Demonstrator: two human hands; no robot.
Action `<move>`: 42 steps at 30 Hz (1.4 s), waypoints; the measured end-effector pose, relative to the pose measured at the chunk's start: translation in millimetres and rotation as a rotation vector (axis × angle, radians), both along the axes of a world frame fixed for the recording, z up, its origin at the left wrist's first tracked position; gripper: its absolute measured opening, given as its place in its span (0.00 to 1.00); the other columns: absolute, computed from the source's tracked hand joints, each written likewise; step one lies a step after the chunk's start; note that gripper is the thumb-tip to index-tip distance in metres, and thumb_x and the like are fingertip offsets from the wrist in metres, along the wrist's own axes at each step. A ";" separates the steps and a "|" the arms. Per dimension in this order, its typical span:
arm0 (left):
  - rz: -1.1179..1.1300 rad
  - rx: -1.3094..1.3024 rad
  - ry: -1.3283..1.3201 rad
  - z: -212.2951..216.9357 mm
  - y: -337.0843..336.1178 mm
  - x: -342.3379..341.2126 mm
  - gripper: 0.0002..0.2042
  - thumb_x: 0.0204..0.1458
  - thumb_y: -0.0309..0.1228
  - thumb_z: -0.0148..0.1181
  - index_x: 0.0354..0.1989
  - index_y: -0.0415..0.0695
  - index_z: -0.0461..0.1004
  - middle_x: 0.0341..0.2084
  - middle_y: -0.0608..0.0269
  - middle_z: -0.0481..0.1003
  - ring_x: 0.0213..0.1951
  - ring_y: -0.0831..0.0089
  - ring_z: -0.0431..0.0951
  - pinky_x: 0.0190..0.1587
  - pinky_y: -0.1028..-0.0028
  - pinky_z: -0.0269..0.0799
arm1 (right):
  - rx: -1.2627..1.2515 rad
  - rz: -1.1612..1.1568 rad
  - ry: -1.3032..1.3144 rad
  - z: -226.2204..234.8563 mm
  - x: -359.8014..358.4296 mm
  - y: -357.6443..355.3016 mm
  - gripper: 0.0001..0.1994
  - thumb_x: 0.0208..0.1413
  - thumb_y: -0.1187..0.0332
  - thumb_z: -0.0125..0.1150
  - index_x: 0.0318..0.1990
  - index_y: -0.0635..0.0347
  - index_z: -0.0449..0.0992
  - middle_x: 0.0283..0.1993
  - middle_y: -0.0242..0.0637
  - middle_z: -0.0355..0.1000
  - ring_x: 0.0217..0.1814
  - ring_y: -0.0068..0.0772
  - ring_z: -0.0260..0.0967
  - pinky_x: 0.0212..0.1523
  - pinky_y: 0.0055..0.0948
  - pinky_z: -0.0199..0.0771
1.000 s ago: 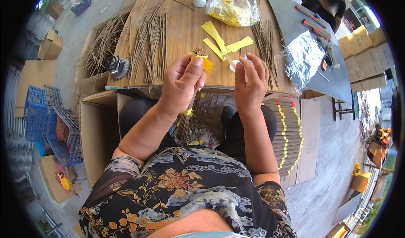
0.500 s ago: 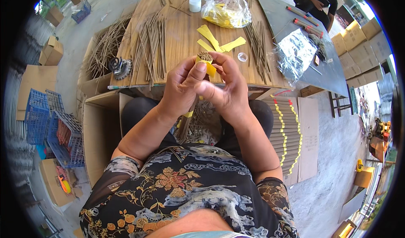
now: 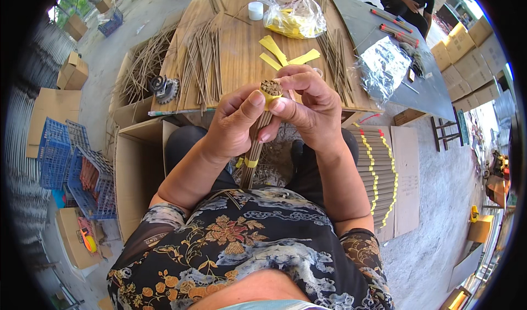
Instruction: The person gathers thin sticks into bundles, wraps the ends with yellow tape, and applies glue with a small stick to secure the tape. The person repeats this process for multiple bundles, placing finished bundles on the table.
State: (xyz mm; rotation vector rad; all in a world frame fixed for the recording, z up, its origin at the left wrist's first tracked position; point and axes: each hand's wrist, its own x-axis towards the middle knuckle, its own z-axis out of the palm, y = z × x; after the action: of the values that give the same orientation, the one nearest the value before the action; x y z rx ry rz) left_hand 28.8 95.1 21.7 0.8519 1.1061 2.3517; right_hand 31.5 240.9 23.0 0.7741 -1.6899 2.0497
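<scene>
A bundle of thin brown incense sticks (image 3: pixel 254 145) is held upright and slightly tilted over my lap. Around it, near the top, goes a yellow paper strip (image 3: pixel 270 98); a second yellow band circles it lower down. My left hand (image 3: pixel 231 124) is closed about the upper part of the bundle, thumb near the strip. With thumb and forefinger, my right hand (image 3: pixel 314 112) pinches the strip at the bundle's right side. Several loose yellow strips (image 3: pixel 274 48) lie on the wooden table just beyond my hands.
Loose sticks (image 3: pixel 204 63) lie on the wooden table (image 3: pixel 236 41), beside a clear bag of yellow strips (image 3: pixel 295 16) and a white jar (image 3: pixel 256 10). Crumpled foil (image 3: pixel 384 68) is on the grey table. Banded bundles (image 3: pixel 376 172) lie at right; an open carton (image 3: pixel 137 172) stands left. Another person sits far right.
The strip's loose end, which hung down before, now lies round the bundle. My right hand has shifted right, its fingers now pinching the strip, and more of the bundle's shaft shows.
</scene>
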 end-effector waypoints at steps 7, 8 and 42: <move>-0.120 0.021 -0.037 -1.1 -1.0 0.5 0.22 0.57 0.42 0.40 0.46 0.31 0.62 0.26 0.60 0.68 0.14 0.80 0.65 0.16 0.82 0.60 | 0.080 0.157 0.067 -1.9 -8.2 12.0 0.14 0.37 0.75 0.67 0.34 0.63 0.70 0.37 0.38 0.65 0.39 0.26 0.63 0.41 0.23 0.63; -0.099 0.007 -0.040 -2.1 0.3 1.1 0.24 0.57 0.43 0.39 0.47 0.29 0.60 0.22 0.59 0.68 0.12 0.79 0.64 0.15 0.81 0.59 | 0.062 0.165 0.069 -1.3 -8.7 11.4 0.13 0.38 0.74 0.67 0.32 0.62 0.70 0.35 0.36 0.64 0.36 0.23 0.61 0.37 0.21 0.61; 0.130 0.163 0.085 7.6 -1.4 -42.5 0.17 0.58 0.37 0.41 0.43 0.34 0.66 0.43 0.46 0.66 0.23 0.77 0.67 0.25 0.80 0.65 | 0.133 0.417 -0.332 -31.6 -8.5 -4.8 0.27 0.48 0.65 0.61 0.54 0.66 0.59 0.48 0.35 0.64 0.51 0.24 0.59 0.51 0.25 0.60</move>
State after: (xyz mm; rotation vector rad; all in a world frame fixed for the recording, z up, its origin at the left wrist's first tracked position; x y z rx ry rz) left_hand -13.7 93.7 29.3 0.9719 1.0421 2.5627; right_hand 23.0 236.1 -8.6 0.9351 -1.9951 2.4776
